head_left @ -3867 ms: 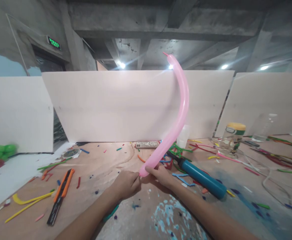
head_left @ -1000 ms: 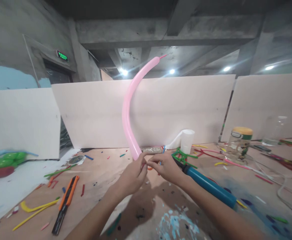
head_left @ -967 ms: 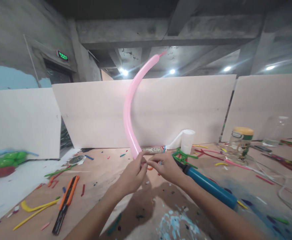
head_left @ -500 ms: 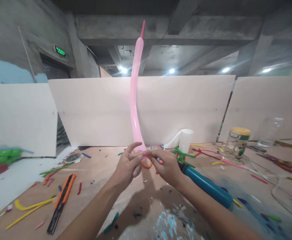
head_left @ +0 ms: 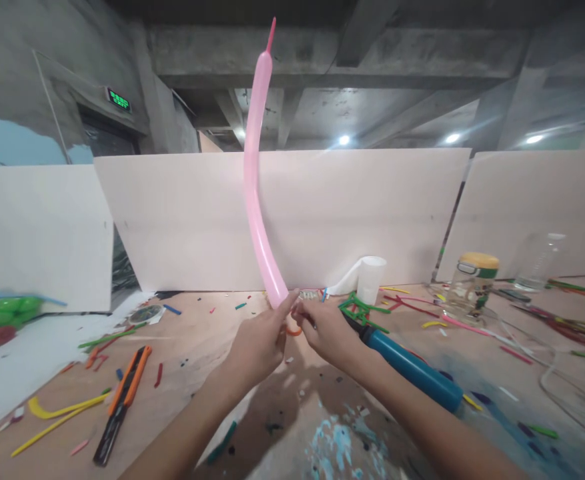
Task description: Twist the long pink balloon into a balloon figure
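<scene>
A long, thin pink balloon stands almost upright in front of me, its tip near the ceiling beams. Its lower end sits between my two hands above the wooden table. My left hand pinches the balloon's base with thumb and fingers. My right hand is closed on the balloon's neck right beside it, fingertips touching the left hand. A teal hand pump lies on the table just right of my right wrist.
An orange utility knife and yellow balloon strips lie at front left. Green balloons rest far left. A white paper roll, a yellow-lidded jar and a clear bottle stand at the back right, before white partition boards.
The balloon has swung from leaning right, through a left-bowed arc, to nearly upright. Both hands rose off the table and stayed together at its base.
</scene>
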A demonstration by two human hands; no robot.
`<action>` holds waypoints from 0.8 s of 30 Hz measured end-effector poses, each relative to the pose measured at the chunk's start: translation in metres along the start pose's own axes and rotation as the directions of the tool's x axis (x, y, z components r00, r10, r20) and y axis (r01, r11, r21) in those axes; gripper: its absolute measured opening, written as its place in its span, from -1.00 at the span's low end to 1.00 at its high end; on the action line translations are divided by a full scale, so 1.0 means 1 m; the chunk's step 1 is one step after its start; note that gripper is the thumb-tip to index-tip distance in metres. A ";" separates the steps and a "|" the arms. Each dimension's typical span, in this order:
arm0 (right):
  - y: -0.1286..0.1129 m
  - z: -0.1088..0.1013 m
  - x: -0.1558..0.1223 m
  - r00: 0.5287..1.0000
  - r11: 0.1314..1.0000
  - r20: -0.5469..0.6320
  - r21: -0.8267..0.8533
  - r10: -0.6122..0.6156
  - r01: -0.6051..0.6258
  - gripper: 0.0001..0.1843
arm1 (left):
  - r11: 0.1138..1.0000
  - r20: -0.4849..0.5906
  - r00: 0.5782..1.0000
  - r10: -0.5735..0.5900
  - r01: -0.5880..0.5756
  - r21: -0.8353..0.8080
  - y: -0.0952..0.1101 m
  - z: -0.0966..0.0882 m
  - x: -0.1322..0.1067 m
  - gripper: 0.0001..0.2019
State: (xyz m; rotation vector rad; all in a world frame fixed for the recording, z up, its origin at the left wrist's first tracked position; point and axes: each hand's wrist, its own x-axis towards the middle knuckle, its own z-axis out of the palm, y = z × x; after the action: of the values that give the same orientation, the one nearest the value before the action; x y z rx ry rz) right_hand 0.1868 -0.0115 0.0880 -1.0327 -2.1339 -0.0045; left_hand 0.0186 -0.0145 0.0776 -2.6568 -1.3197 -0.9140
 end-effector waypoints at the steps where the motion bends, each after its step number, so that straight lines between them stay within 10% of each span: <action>1: 0.000 0.002 0.000 1.000 1.000 0.016 -0.021 0.021 -0.021 -0.83 | 0.996 0.017 1.000 -0.001 0.000 0.085 0.001 0.000 0.000 -0.34; 14: -0.021 0.011 -0.009 0.988 0.960 0.136 -0.260 -0.073 0.107 -0.83 | 0.954 0.078 0.991 -0.106 0.079 0.290 0.004 0.004 0.000 -0.74; 20: -0.015 0.005 -0.004 0.996 0.993 -0.073 0.112 0.053 -0.045 -0.79 | 0.987 -0.094 0.993 -0.076 0.061 -0.148 0.000 0.005 0.000 -0.69; 24: -0.016 0.000 0.001 0.963 0.850 -0.067 0.488 0.262 -0.198 -0.81 | 0.764 -0.103 0.959 -0.264 0.143 -0.629 0.001 -0.005 0.004 -0.68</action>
State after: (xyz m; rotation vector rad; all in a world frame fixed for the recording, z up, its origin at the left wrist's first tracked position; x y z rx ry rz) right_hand 0.1757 -0.0212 0.0932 -0.9484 -1.7488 0.5331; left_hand 0.0187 -0.0132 0.0840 -2.7663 -1.4837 -1.8709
